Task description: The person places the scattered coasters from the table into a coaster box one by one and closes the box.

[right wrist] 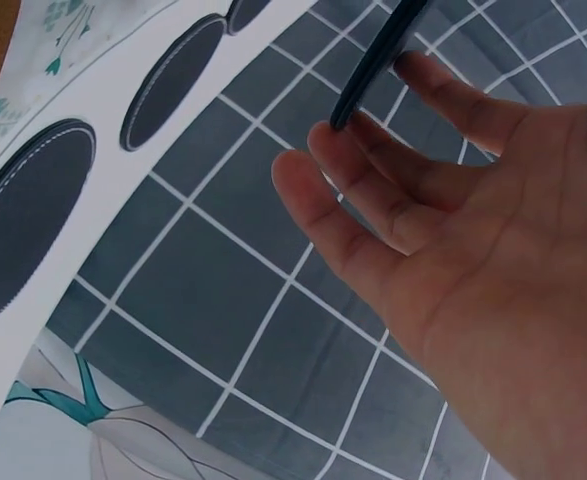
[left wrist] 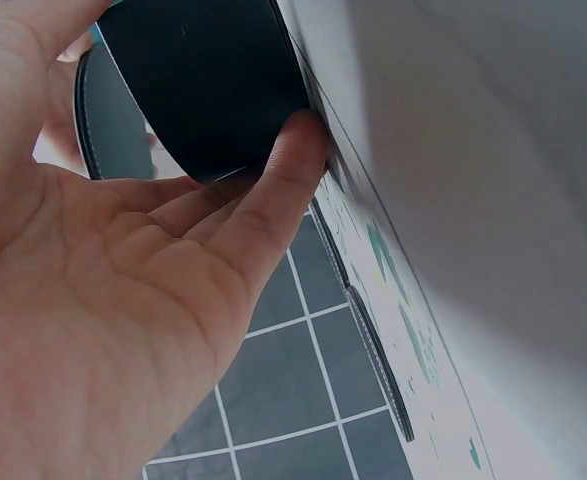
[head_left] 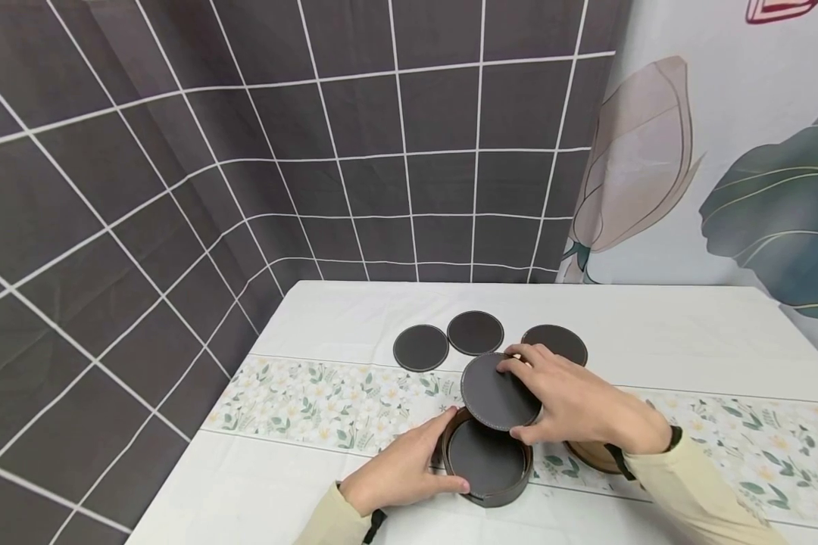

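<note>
My right hand pinches a round dark coaster by its edges and holds it tilted above a round coaster holder. Inside that holder lies another dark coaster. My left hand grips the holder's left side, thumb at the front and fingers behind; the left wrist view shows the fingers against its dark outer wall. In the right wrist view the held coaster appears edge-on at the fingertips.
Three dark coasters lie flat farther back: one at left, one in the middle and one at right, partly behind my right hand. A brown round object sits partly hidden under my right wrist. A floral-striped white cloth covers the table.
</note>
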Available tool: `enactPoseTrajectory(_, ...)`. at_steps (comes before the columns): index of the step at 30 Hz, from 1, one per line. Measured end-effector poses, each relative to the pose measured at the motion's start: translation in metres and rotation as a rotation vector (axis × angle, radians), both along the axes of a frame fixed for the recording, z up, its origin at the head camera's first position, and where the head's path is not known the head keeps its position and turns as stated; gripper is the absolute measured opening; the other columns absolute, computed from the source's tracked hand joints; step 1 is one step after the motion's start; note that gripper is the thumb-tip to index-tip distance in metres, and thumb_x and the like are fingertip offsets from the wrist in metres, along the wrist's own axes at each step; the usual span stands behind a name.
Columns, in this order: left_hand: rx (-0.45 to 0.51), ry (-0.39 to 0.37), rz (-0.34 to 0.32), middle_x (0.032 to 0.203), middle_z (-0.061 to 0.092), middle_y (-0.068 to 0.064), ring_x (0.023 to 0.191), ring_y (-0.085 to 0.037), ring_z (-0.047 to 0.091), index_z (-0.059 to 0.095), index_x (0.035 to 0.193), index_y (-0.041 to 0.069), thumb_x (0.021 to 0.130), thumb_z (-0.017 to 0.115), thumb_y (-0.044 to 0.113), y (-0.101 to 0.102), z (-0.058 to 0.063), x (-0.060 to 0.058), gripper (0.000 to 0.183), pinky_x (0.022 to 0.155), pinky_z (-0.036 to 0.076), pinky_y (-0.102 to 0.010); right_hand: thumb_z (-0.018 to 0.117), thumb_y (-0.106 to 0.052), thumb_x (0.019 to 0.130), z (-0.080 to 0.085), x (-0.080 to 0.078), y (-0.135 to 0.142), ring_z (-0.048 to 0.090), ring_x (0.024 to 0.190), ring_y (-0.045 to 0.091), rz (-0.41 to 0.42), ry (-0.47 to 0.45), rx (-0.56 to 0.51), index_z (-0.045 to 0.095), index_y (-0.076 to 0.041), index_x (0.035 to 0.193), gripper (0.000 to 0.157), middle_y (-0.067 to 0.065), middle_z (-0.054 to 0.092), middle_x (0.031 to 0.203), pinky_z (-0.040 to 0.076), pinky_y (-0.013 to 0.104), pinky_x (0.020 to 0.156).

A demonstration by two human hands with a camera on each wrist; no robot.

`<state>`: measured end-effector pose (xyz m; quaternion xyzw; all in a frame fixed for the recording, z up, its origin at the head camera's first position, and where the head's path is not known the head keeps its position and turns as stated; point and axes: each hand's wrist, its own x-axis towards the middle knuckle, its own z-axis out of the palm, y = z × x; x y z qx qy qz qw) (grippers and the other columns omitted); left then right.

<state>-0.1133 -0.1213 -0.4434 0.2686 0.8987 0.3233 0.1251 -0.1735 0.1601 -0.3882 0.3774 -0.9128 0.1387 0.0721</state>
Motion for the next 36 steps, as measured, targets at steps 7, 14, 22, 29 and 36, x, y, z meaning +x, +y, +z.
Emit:
enactPoseTrajectory(7, -0.016, 0.011, 0.005, 0.163, 0.038, -0.005, 0.148, -0.019, 0.040, 0.028, 0.162, 0.013, 0.090, 0.078, 0.044, 0.000, -0.001, 0.000, 0.094, 0.119, 0.038, -0.039, 0.088, -0.047, 0.068, 0.002, 0.005, -0.002, 0.056, 0.120, 0.023, 0.011, -0.009, 0.022, 0.061, -0.012, 0.135, 0.080, 0.010, 0.054, 0.139, 0.055, 0.044, 0.093)
enactPoseTrajectory(14, -0.016, 0.013, 0.000, 0.163, 0.037, -0.005, 0.148, -0.019, 0.040, 0.026, 0.163, 0.014, 0.090, 0.078, 0.044, 0.001, 0.000, 0.000, 0.094, 0.120, 0.038, -0.039, 0.088, -0.047, 0.068, 0.004, 0.009, -0.004, 0.056, 0.120, 0.023, 0.028, -0.001, 0.024, 0.061, -0.012, 0.134, 0.079, 0.008, 0.054, 0.138, 0.055, 0.043, 0.094)
enactPoseTrajectory(22, 0.020, 0.020, -0.022, 0.163, 0.037, 0.001, 0.146, -0.015, 0.041, 0.021, 0.164, 0.022, 0.090, 0.078, 0.043, 0.000, -0.001, -0.001, 0.096, 0.118, 0.040, -0.037, 0.087, -0.047, 0.069, 0.006, 0.015, -0.008, 0.056, 0.121, 0.023, 0.053, -0.020, 0.032, 0.061, -0.011, 0.133, 0.078, 0.008, 0.054, 0.139, 0.053, 0.045, 0.097)
enactPoseTrajectory(29, 0.027, 0.035, -0.032, 0.162, 0.039, 0.001, 0.144, -0.014, 0.043, 0.019, 0.165, 0.023, 0.090, 0.079, 0.041, 0.000, -0.001, -0.002, 0.098, 0.117, 0.041, -0.035, 0.087, -0.043, 0.070, 0.003, 0.018, -0.011, 0.057, 0.121, 0.027, 0.088, -0.028, 0.038, 0.060, -0.011, 0.133, 0.076, 0.011, 0.054, 0.139, 0.054, 0.048, 0.097)
enactPoseTrajectory(36, 0.030, 0.045, -0.026, 0.157, 0.045, 0.004, 0.140, -0.012, 0.048, 0.026, 0.162, 0.025, 0.088, 0.080, 0.042, 0.000, -0.001, -0.001, 0.093, 0.115, 0.043, -0.034, 0.087, -0.041, 0.068, -0.004, 0.020, -0.015, 0.058, 0.121, 0.023, 0.120, -0.022, 0.032, 0.061, -0.012, 0.133, 0.076, 0.010, 0.054, 0.139, 0.055, 0.042, 0.096)
